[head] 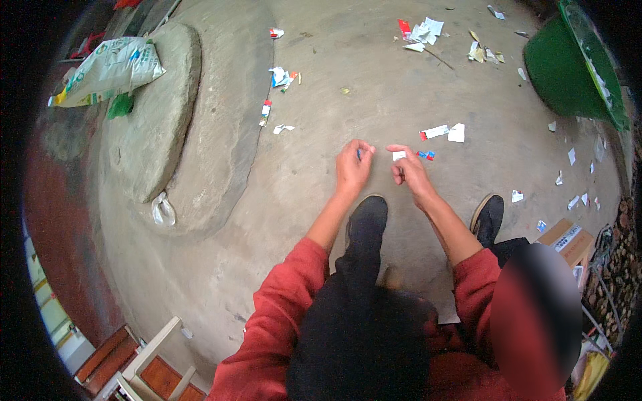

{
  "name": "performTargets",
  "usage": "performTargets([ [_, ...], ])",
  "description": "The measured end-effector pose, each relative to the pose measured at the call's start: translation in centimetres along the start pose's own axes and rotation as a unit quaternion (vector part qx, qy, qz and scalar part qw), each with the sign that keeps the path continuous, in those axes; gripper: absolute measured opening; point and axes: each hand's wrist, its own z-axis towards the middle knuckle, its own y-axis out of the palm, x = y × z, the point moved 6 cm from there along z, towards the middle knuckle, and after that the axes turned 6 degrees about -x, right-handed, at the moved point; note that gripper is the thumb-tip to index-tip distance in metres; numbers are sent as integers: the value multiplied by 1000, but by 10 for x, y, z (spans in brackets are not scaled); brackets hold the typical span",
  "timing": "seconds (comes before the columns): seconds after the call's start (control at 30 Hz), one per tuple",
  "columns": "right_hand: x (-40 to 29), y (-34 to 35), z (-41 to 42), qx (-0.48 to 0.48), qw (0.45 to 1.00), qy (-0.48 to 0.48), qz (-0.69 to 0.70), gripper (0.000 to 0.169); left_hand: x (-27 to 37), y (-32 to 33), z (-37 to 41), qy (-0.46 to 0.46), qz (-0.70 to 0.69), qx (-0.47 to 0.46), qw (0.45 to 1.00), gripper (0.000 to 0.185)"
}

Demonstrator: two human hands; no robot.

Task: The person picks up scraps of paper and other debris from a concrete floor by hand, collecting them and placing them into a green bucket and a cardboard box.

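My left hand (354,166) is just above the floor, its fingertips pinched together. A small blue piece (358,154) shows between its thumb and fingers. To its right, and apart from it, is my right hand (414,175), with the index finger stretched out and the other fingers curled. A white scrap (398,155) shows beneath that index finger; whether it is held or lies on the floor is unclear. Just beyond the right hand lie a blue and red wrapper scrap (426,156), a white and red strip (434,132) and a white paper piece (456,133).
Torn paper (426,31) litters the concrete floor (311,200). A green plastic tub (564,65) stands at far right, above a cardboard box (577,245). A printed sack (110,70) rests on a raised stone slab (155,125) at left. A blurred patch covers the lower right.
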Motion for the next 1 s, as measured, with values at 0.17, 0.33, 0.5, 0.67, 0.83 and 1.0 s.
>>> performTargets([
  [0.17,-38,-7,12,29,972,-201,-122,18,47,26,-5,151,-8,-1,988,12],
  [0.33,-76,-29,11,109,954,-163,-226,18,17,4,-24,110,-29,-43,993,13],
  [0.5,-259,-171,-10,288,769,-342,-456,24,-22,-1,-41,-74,-112,-55,989,16],
  [0.67,-387,-421,-44,432,835,-328,-91,28,-75,12,-80,-108,-107,-19,988,27],
  [0.83,-496,-650,-118,409,803,-204,-383,35,-71,65,-90,-160,-198,-51,966,33],
  [1.0,-392,-501,-89,473,660,-263,-521,41,-65,7,-88,-245,-200,-4,949,30],
])
